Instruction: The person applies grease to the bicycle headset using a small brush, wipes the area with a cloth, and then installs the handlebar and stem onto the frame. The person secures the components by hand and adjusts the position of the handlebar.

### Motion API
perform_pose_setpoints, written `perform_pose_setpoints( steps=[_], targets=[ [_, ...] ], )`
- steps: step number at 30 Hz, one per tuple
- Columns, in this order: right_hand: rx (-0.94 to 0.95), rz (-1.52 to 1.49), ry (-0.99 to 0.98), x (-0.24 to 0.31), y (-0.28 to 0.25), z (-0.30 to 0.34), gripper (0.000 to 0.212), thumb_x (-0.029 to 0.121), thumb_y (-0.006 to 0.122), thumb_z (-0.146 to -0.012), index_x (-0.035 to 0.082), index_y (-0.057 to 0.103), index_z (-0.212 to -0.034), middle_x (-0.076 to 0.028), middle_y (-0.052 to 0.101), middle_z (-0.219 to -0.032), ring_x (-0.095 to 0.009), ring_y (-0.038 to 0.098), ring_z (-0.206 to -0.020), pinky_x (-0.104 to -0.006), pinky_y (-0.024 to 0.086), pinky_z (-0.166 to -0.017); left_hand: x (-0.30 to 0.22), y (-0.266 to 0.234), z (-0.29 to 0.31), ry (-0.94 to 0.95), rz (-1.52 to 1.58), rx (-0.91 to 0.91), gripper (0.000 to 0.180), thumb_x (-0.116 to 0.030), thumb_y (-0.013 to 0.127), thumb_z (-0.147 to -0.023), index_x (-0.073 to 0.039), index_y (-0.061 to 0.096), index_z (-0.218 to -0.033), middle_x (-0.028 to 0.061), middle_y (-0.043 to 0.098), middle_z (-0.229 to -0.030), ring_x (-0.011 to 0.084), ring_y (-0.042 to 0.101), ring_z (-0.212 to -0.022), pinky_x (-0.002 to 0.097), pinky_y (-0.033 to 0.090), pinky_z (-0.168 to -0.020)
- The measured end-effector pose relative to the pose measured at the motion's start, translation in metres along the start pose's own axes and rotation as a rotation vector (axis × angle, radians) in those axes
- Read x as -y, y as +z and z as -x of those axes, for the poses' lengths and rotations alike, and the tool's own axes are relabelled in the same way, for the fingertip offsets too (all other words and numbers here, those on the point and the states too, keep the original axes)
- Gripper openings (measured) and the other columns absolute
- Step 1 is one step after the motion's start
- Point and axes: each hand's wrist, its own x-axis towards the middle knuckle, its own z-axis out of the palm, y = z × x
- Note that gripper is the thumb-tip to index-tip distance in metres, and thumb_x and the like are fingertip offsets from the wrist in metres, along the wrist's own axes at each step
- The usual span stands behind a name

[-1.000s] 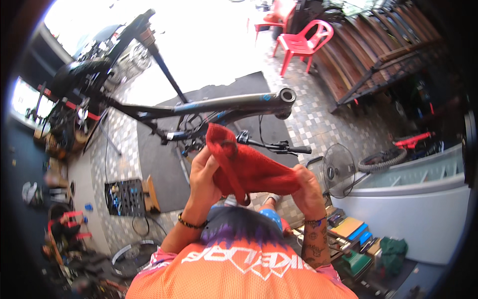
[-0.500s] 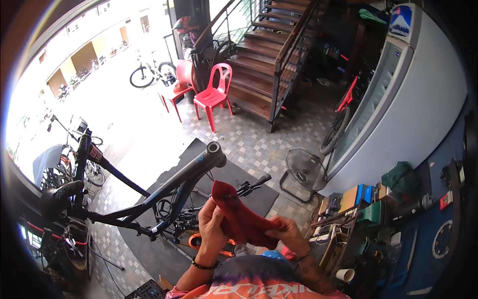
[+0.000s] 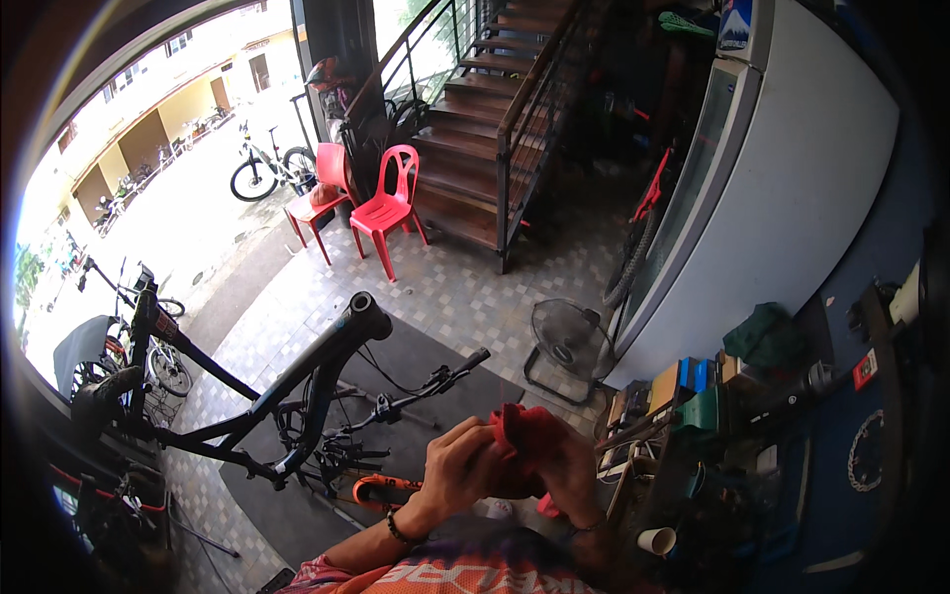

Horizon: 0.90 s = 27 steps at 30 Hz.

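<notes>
A dark red cloth (image 3: 524, 445) is bunched up in front of my chest between both hands. My left hand (image 3: 457, 465) is closed, its fingers pinching the cloth's left edge. On the other side my right hand (image 3: 571, 477) grips it; the cloth and shadow partly hide those fingers. Left of my hands, and apart from them, a dark bicycle frame (image 3: 297, 381) hangs at a slant, its open head tube (image 3: 366, 315) pointing up. Below and beyond it are a handlebar (image 3: 435, 381) with cables and an orange bicycle part (image 3: 388, 487), low near my left forearm.
A black mat (image 3: 247, 485) covers the tiled floor under the frame. Ahead stand a floor fan (image 3: 569, 342), red plastic chairs (image 3: 388, 213) and a wooden staircase (image 3: 465, 158). To the right are a tall fridge (image 3: 762, 198), a cluttered bench with a green box (image 3: 698, 411), and a white cup (image 3: 656, 541).
The cloth, earlier stretched out between my hands, is now bunched. My hands have moved closer together and to the right in view. The whole view has shifted, with the surroundings displaced leftward.
</notes>
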Motion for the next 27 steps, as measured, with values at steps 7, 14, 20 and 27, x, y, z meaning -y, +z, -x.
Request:
perform_pose_setpoints(
  steps=[7, 14, 20, 27],
  targets=[
    [-0.033, 0.06, 0.291, 0.022, 0.001, 0.017, 0.033, 0.005, 0.068, -0.092, -0.002, 0.07, -0.124, -0.008, 0.074, -0.109, -0.012, 0.068, -0.098, -0.0275, 0.055, -0.084, -0.015, -0.002, 0.016, -0.109, 0.029, -0.072, 0.012, -0.003, 0.071, -0.092, 0.001, 0.069, -0.102, 0.0138, 0.062, -0.083, 0.0281, 0.061, -0.065, 0.035, 0.048, -0.059],
    [0.199, 0.327, 0.027, 0.028, 0.022, 0.019, 0.028, 0.001, 0.072, -0.087, 0.002, 0.073, -0.115, -0.008, 0.073, -0.097, -0.015, 0.071, -0.086, -0.0305, 0.055, -0.074, -0.014, -0.053, 0.03, 0.093, -0.154, 0.241, 0.015, -0.014, 0.068, -0.096, -0.003, 0.065, -0.105, 0.0122, 0.059, -0.093, 0.0349, 0.065, -0.073, 0.0451, 0.054, -0.063],
    [0.313, 0.547, -0.228, 0.029, 0.085, 0.021, 0.009, 0.006, 0.075, -0.088, 0.003, 0.071, -0.096, -0.009, 0.069, -0.083, -0.022, 0.07, -0.073, -0.0352, 0.053, -0.065, -0.026, -0.136, 0.052, 0.118, -0.305, 0.416, 0.022, -0.014, 0.07, -0.094, -0.003, 0.063, -0.112, 0.0123, 0.06, -0.094, 0.0334, 0.068, -0.075, 0.0429, 0.057, -0.063],
    [-0.054, -0.094, 0.108, -0.014, 0.202, 0.058, 0.014, 0.014, 0.077, -0.094, 0.001, 0.072, -0.097, -0.002, 0.067, -0.081, -0.009, 0.062, -0.076, -0.0289, 0.051, -0.067, 0.011, -0.156, 0.135, -0.004, -0.163, -0.085, 0.025, -0.008, 0.07, -0.093, 0.0, 0.064, -0.115, 0.016, 0.065, -0.103, 0.0371, 0.069, -0.08, 0.0442, 0.057, -0.069]
  ],
)
